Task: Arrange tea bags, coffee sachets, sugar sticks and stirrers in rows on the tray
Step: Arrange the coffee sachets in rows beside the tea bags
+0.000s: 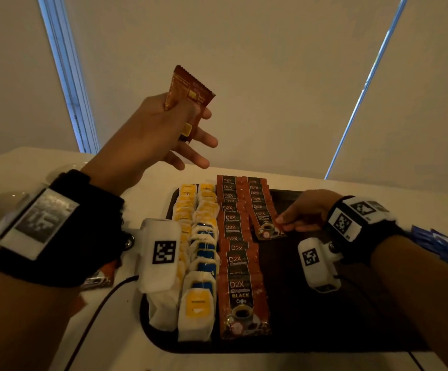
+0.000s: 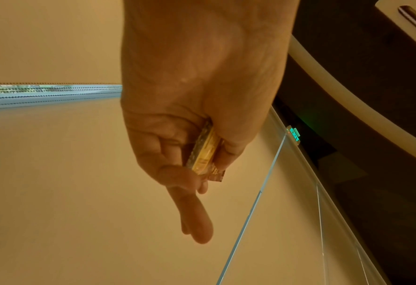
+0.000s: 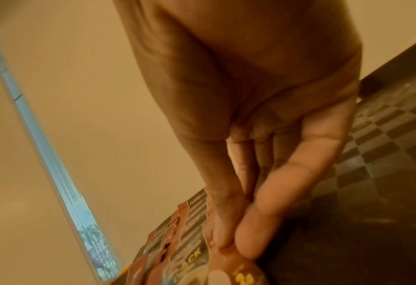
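Observation:
My left hand [image 1: 190,124] is raised above the counter and grips a small stack of brown coffee sachets [image 1: 188,92]; the left wrist view shows the stack edge-on [image 2: 205,152] between thumb and fingers. A black tray [image 1: 338,317] holds two rows of tea bags [image 1: 198,263] at its left. Beside them lie two overlapping rows of coffee sachets [image 1: 237,253]. My right hand [image 1: 290,222] is low over the tray and pinches the right edge of the nearest sachet [image 1: 267,226] in the shorter second row. In the right wrist view, thumb and fingertips [image 3: 228,244] meet on that sachet [image 3: 192,260].
The tray lies on a white counter [image 1: 110,330]. More brown sachets [image 1: 102,277] lie on the counter under my left wrist. Blue packets [image 1: 442,247] are piled at the right edge. A dark cable [image 1: 97,311] runs along the tray's left side. The tray's right half is bare.

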### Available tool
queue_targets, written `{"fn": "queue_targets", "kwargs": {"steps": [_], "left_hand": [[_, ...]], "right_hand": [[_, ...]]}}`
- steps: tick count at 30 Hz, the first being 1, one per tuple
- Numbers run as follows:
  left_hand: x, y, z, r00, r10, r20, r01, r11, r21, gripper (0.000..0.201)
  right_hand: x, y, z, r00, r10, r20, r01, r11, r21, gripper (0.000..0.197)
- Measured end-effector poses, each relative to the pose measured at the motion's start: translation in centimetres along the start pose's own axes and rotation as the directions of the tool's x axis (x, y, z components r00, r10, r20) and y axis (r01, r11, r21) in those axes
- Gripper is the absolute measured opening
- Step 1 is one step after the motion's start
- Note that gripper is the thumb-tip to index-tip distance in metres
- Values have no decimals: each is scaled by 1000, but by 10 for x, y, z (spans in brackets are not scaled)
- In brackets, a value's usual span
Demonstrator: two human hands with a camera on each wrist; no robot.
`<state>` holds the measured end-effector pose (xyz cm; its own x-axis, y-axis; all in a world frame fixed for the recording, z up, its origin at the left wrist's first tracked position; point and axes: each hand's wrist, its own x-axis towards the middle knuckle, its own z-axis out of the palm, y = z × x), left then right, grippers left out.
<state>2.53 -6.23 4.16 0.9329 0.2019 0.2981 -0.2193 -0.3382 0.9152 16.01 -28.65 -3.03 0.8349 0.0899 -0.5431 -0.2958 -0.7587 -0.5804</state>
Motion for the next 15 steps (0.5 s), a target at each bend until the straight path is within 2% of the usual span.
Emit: {"fn": "queue_targets", "kwargs": {"steps": [15], "left_hand": [[-1,-2,4,999,-12,33,10,998,67,27]], "right_hand": [[-4,-5,5,1000,8,17,-7,998,-62,11]]}}
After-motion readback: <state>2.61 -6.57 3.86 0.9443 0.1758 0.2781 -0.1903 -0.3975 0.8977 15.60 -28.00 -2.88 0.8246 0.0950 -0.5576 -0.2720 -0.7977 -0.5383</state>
